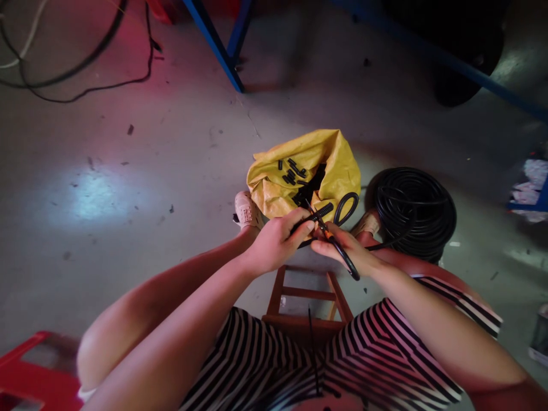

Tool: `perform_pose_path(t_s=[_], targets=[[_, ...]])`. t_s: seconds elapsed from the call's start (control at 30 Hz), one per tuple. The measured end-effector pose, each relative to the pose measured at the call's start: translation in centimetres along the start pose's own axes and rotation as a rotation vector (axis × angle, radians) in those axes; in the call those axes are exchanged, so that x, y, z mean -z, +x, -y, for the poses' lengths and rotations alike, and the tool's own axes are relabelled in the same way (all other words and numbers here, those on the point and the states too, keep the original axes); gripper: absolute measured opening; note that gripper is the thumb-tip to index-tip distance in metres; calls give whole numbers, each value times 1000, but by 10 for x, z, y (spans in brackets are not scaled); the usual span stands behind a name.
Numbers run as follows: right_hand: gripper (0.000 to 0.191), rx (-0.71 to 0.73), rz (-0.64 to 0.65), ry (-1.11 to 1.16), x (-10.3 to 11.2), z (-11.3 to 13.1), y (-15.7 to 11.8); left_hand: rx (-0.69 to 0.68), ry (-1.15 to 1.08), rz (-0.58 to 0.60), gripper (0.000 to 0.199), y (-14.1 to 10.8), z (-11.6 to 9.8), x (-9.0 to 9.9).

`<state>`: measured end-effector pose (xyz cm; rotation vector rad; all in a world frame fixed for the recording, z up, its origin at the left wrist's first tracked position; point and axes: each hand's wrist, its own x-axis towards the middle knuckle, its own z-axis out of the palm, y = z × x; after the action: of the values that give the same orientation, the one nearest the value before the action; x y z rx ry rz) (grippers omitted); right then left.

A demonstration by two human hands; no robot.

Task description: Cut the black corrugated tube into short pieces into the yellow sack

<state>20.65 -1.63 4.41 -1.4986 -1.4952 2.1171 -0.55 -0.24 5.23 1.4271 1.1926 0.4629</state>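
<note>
While the left hand (pixel 279 240) pinches black corrugated tubing (pixel 323 212), apparently steadying it, the right hand (pixel 353 246) grips orange-and-black scissors (pixel 329 235). Just beyond both hands, an open yellow bag (pixel 347 171) holds short tube pieces (pixel 289 177), presumably sited to catch them; a black hose coil (pixel 422 228) lies right of the right hand.

One head-worn view; faces down, hands (pixel 276 242) close.

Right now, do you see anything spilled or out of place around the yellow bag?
Yes: several dark scraps lie scattered on the floor, to the left of the yellow bag. They look like stray litter, though they are too small to identify.
</note>
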Motion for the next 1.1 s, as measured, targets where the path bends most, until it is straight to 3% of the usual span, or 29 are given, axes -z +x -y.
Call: perform_pose_path(t_s=[0.4, 0.6, 1.1], targets=[[47, -24, 32, -87, 5, 6, -2, -52, 67, 155, 25, -1, -2, 4], [50, 18, 13, -64, 1, 4, 0, -52, 5, 151, 24, 1, 4, 6], [58, -94, -111, -124, -6, -10, 5, 11, -76, 119, 31, 4, 16, 16]])
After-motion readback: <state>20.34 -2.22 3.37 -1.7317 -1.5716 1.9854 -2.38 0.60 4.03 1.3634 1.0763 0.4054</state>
